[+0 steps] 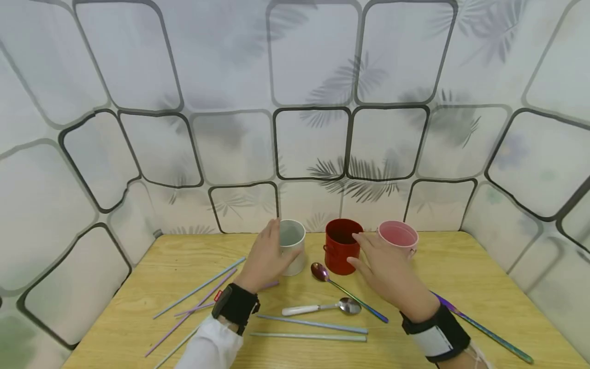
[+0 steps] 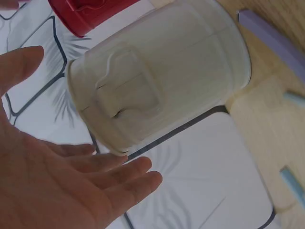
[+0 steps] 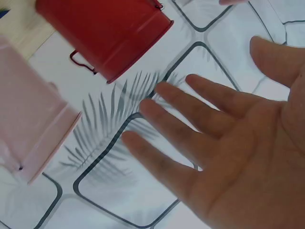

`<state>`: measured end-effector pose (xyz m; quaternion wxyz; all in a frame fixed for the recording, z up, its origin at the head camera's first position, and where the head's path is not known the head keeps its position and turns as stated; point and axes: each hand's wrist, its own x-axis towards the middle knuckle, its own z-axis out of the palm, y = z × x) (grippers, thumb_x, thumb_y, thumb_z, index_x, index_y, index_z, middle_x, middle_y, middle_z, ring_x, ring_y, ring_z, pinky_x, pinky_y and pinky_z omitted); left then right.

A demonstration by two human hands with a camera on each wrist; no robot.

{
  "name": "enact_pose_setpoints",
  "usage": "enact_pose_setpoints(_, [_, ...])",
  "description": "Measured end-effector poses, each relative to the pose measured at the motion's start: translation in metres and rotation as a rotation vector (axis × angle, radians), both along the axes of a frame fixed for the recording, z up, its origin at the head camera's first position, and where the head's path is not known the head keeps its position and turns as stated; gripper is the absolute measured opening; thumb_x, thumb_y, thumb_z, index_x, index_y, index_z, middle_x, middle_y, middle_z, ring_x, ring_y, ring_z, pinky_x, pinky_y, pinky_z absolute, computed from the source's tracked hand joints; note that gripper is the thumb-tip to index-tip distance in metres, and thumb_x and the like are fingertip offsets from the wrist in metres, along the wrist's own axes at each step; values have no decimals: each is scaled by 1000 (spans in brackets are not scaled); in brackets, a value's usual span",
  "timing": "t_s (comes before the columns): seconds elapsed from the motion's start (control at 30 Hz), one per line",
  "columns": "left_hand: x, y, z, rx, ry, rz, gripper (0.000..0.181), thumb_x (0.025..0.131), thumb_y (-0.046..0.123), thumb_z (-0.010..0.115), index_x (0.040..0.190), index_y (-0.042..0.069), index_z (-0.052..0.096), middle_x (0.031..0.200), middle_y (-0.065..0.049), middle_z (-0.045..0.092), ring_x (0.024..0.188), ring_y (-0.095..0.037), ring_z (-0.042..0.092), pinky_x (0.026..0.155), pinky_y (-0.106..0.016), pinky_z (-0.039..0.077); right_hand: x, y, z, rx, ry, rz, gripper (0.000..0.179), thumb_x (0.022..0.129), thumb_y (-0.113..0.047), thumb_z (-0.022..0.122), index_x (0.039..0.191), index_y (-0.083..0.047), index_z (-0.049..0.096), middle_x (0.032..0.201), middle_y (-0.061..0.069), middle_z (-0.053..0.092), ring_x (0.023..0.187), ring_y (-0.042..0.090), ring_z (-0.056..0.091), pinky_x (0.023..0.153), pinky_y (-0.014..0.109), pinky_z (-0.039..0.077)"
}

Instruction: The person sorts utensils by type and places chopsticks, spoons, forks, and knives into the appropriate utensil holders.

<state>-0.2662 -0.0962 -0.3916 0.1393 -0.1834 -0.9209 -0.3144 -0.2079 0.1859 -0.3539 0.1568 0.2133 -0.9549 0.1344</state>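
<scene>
Three small metal buckets stand in a row at the back of the table: a white one (image 1: 294,238), a red one (image 1: 338,259) and a pink one (image 1: 399,234). My left hand (image 1: 265,261), fingers extended and thumb apart, is beside the white bucket. In the left wrist view, the fingertips of that hand (image 2: 71,186) come close to the rim of the white bucket (image 2: 186,67). Between the red and pink buckets, my right hand (image 1: 389,271) reaches forward with spread fingers. Seen from the right wrist, the palm (image 3: 238,143) holds nothing.
On the wooden table (image 1: 405,343) lie a white-handled spoon (image 1: 301,310), a long rainbow-coloured spoon (image 1: 352,296) and another rainbow-coloured utensil (image 1: 488,332). Several thin blue, purple and pale sticks (image 1: 203,287) lie at left and front. A patterned curtain (image 1: 313,143) surrounds the table's back and sides.
</scene>
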Motion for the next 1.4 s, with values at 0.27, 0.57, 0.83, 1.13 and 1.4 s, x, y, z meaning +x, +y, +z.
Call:
enact_pose_setpoints(0.27, [-18,1,-8,202,-116,41,99,90,27,81,157,-12,20,149,-37,41,133,-49,49,106,-58,47,9,24,-3,-56,49,11,23,99,-17,70,119,-7,67,116,10,73,104,31,71,88,54,58])
enact_pose_setpoints(0.57, [-27,-4,-18,392,-215,48,99,86,24,85,157,-10,25,146,-32,47,132,-46,51,108,-58,45,6,38,-14,-161,-104,-15,12,94,-8,75,105,-10,72,97,1,73,85,18,69,77,44,61])
enact_pose_setpoints(0.83, [-27,-6,-24,460,-183,-18,88,84,15,87,151,-8,35,138,-29,55,125,-43,57,102,-57,50,-8,37,-23,-218,-169,16,13,89,-2,79,102,-4,75,91,2,71,82,17,67,75,39,61])
enact_pose_setpoints(1.13, [-29,-4,-26,500,-207,-9,84,84,14,87,148,-7,37,138,-27,54,127,-42,56,105,-55,49,-28,21,-40,-179,-260,34,11,88,-7,81,98,-2,79,83,-2,73,74,11,64,66,27,57])
enact_pose_setpoints(1.4, [-27,-5,-25,495,-217,4,85,84,16,87,149,-7,37,141,-28,52,130,-43,54,108,-55,47,-37,-3,-55,-123,-332,54,8,88,-4,80,96,-3,79,81,-2,70,75,13,61,71,33,58])
